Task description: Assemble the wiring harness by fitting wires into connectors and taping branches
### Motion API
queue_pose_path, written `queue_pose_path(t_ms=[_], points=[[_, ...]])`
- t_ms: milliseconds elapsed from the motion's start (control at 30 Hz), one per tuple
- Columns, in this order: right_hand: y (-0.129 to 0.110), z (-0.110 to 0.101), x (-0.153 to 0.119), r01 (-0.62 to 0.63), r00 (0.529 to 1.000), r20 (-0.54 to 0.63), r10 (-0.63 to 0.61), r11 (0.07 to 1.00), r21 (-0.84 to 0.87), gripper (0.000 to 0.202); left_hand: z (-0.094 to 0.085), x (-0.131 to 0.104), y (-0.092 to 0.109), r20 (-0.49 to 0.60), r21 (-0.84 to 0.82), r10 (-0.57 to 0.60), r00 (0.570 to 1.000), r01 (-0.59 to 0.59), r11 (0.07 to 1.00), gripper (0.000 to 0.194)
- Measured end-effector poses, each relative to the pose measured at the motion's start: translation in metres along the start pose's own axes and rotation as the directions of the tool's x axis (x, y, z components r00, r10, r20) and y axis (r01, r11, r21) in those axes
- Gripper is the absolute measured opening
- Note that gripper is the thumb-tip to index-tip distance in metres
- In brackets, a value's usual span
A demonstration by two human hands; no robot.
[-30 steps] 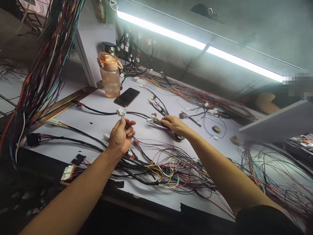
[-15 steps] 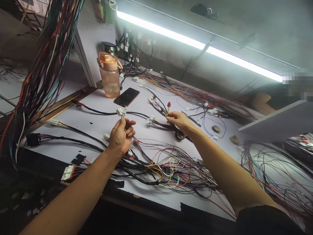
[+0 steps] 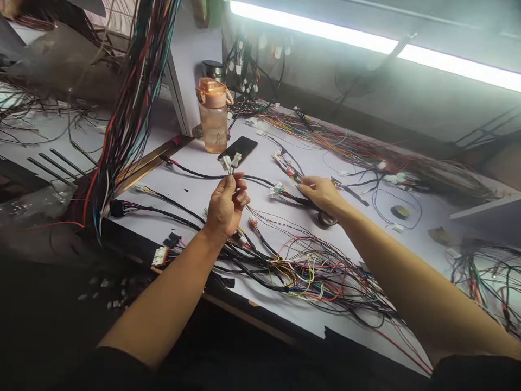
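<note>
My left hand (image 3: 228, 203) pinches the wires just below a pair of white connectors (image 3: 230, 161), which point up from the thumb and fingertips. Across the table, my right hand (image 3: 321, 193) is closed at the fingertips on the wires of a small red connector (image 3: 290, 172); the exact grip is partly hidden. That connector now lies low against a harness branch with white plugs (image 3: 278, 156). Below the right fingers, another white plug cluster (image 3: 274, 191) sits on a black-taped cable. A roll of black tape (image 3: 326, 219) is under the right wrist.
An orange-lidded bottle (image 3: 214, 117) and a phone (image 3: 243, 149) stand at the back left. Tangled loose wires (image 3: 317, 271) cover the near side. A long wire bundle (image 3: 313, 136) runs along the back. More wires (image 3: 134, 92) hang at the left.
My right hand has lowered the red connector from upright to lying beside the harness branch. My left hand keeps its white connectors, now spread apart. The whole view has shifted, with things appearing further right.
</note>
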State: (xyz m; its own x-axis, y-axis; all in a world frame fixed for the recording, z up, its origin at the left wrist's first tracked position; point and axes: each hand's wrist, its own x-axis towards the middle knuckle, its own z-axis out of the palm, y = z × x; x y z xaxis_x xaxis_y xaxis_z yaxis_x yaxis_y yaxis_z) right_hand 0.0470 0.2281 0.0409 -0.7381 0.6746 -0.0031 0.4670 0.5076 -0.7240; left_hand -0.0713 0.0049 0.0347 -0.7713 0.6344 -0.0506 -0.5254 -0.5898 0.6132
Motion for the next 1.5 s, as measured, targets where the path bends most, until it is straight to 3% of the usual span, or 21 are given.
queue_pose_path(t_ms=[100,167,300,433,600,767,967,1067,1167,1333,1500], points=[[-0.027,0.004,-0.010,0.232,0.971,-0.051,-0.235,0.971,-0.050,0.025,0.001,0.001,0.006,0.054,0.031,0.058,0.997,-0.060,0.998,0.016],[-0.053,0.011,-0.021,0.327,0.943,0.045,-0.329,0.944,0.036,0.033,0.002,0.000,0.008,0.073,0.071,0.095,0.993,-0.100,0.992,0.015],[-0.095,0.034,-0.045,0.406,0.871,0.233,-0.432,0.901,0.150,0.042,0.005,-0.001,0.010,0.063,0.128,0.156,0.986,-0.163,0.978,0.015],[-0.106,0.051,-0.057,0.395,0.848,0.288,-0.444,0.893,0.213,0.040,0.007,-0.002,0.012,0.070,0.169,0.185,0.980,-0.195,0.966,0.017],[-0.103,0.045,-0.058,0.377,0.847,0.332,-0.416,0.909,0.176,0.035,0.009,-0.004,0.014,0.000,0.087,0.133,0.991,-0.133,0.987,0.015],[-0.098,0.042,-0.062,0.345,0.840,0.369,-0.398,0.916,0.203,0.032,0.007,-0.003,0.015,0.034,0.025,0.055,0.998,-0.056,0.998,0.017],[-0.078,0.039,-0.063,0.259,0.897,0.287,-0.337,0.925,0.276,0.029,0.003,-0.003,0.013,0.095,0.047,0.030,0.995,-0.034,0.998,0.014],[-0.064,0.031,-0.059,0.286,0.918,0.207,-0.339,0.926,0.248,0.036,0.002,-0.003,0.012,0.121,0.052,0.010,0.993,-0.016,0.999,0.011],[-0.046,0.020,-0.054,0.299,0.943,0.103,-0.316,0.943,0.148,0.039,0.002,-0.003,0.010,0.118,0.017,-0.001,0.993,-0.001,1.000,0.014],[-0.016,0.009,-0.044,0.202,0.977,-0.049,-0.209,0.971,-0.126,0.026,0.000,0.000,0.003,-0.003,0.026,-0.059,0.998,0.059,0.998,0.019],[-0.012,0.027,-0.037,0.310,0.932,-0.058,-0.358,0.869,-0.386,0.023,-0.001,0.000,-0.004,-0.013,0.100,-0.070,0.997,0.071,0.992,0.014]])
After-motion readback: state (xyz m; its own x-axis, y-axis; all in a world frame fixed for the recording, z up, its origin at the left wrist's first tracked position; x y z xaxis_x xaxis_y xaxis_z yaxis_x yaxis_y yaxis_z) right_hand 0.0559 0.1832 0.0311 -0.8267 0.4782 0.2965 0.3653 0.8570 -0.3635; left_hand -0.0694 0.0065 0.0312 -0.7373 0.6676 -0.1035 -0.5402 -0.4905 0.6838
